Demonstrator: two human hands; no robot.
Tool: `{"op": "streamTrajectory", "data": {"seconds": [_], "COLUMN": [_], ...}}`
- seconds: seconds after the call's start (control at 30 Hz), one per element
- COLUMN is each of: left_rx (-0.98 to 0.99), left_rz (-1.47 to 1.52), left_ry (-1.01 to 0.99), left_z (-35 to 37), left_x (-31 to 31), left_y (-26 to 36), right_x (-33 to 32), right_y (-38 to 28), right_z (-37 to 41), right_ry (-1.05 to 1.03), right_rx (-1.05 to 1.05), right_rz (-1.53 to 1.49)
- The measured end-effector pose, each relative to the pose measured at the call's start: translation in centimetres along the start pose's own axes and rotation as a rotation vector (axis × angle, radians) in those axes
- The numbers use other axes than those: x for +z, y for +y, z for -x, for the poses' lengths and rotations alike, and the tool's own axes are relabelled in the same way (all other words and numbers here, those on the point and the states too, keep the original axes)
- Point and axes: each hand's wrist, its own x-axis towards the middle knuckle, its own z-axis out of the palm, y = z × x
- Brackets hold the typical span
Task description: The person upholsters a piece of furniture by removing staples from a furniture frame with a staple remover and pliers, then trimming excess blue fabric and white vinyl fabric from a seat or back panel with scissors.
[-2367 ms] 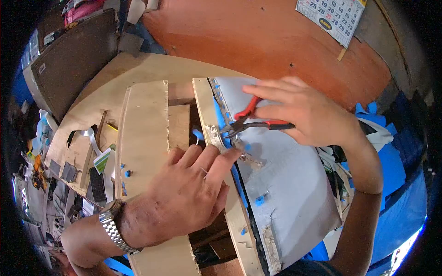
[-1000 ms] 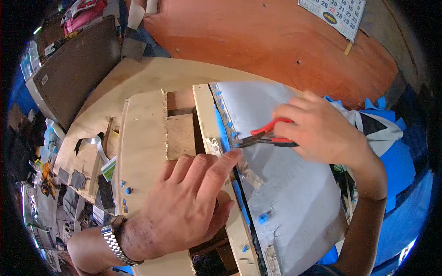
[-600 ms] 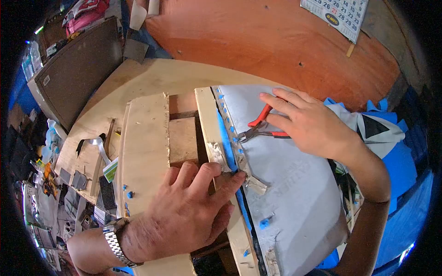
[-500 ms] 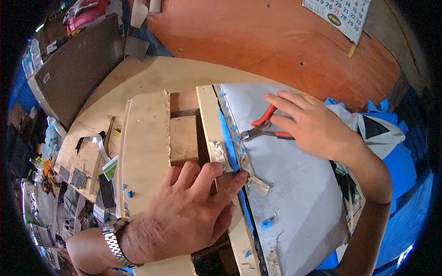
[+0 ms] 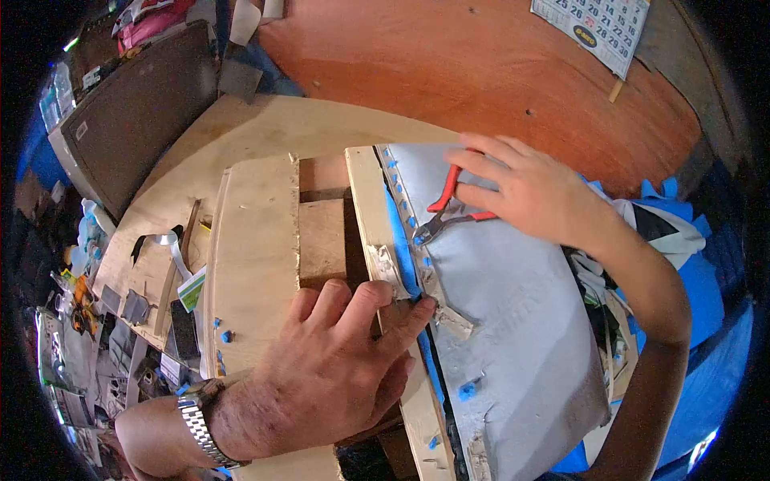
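Observation:
My right hand (image 5: 521,188) grips red-handled cutting pliers (image 5: 437,227), handles spread. Their metal jaws touch the stapled edge at one of the blue tabs (image 5: 419,238). On the wooden frame rail my left hand (image 5: 333,365) rests with bent fingers apart. Its index fingertip presses beside the blue strip (image 5: 405,248), near a torn beige strip (image 5: 455,322). Grey-white material (image 5: 521,321) covers the panel to the right of that rail. Several blue tabs run along its edge. The left thumb is partly hidden under the hand.
A light wooden board (image 5: 253,232) forms the frame's left side. Beyond it lie a phone (image 5: 184,329), wood strips and clutter on the plywood table (image 5: 297,120). A dark panel (image 5: 136,112) leans at the back left. A calendar (image 5: 601,28) hangs at upper right.
My right hand has shifted slightly up and left with the pliers, whose handles now angle more upright. The jaws have moved slightly up along the stapled edge. My left hand stays nearly in place.

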Motion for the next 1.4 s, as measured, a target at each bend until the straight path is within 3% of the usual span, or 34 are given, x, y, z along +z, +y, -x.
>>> {"op": "streamTrajectory", "data": {"seconds": [0.07, 0.17, 0.37, 0.47, 0.67, 0.77, 0.8, 0.9, 1.0, 1.1, 1.4], "left_rx": [0.006, 0.001, -0.008, -0.009, 0.026, 0.012, 0.01, 0.003, -0.002, 0.011, -0.011], "left_rz": [-0.009, -0.014, -0.017, -0.021, -0.02, -0.02, -0.024, -0.004, 0.002, -0.012, -0.002], "left_ry": [0.011, 0.025, -0.019, -0.016, 0.014, 0.036, 0.039, 0.038, 0.024, 0.034, 0.014], "left_z": [0.1, 0.3, 0.0, 0.1, 0.1, 0.4, 0.4, 0.4, 0.2, 0.3, 0.3], "left_x": [0.1, 0.2, 0.0, 0.1, 0.4, 0.3, 0.5, 0.6, 0.4, 0.5, 0.4], "left_y": [-0.1, -0.1, 0.1, 0.2, 0.0, -0.1, 0.0, -0.1, 0.0, -0.1, 0.0], "right_x": [0.6, 0.8, 0.2, -1.0, 3.5, 2.0, 0.2, -2.0, -2.3, -1.0, 0.2], "right_y": [1.1, 1.5, 1.8, 3.3, 8.9, 7.2, 6.3, 2.5, 0.2, 0.9, 0.1], "right_z": [-0.5, -0.1, 0.0, -2.0, -7.3, -5.7, -5.1, -1.3, 0.4, 0.7, 1.5], "right_ry": [0.085, -0.104, -0.232, -0.597, -1.231, -0.99, -0.925, -0.413, -0.316, -0.075, 0.013], "right_rx": [-0.105, -0.096, -0.044, 0.158, 0.304, 0.383, 0.322, -0.007, 0.061, -0.058, -0.024], "right_rz": [0.035, -0.052, -0.294, -0.658, -1.406, -1.269, -1.155, -0.465, -0.156, 0.036, 0.012]}}
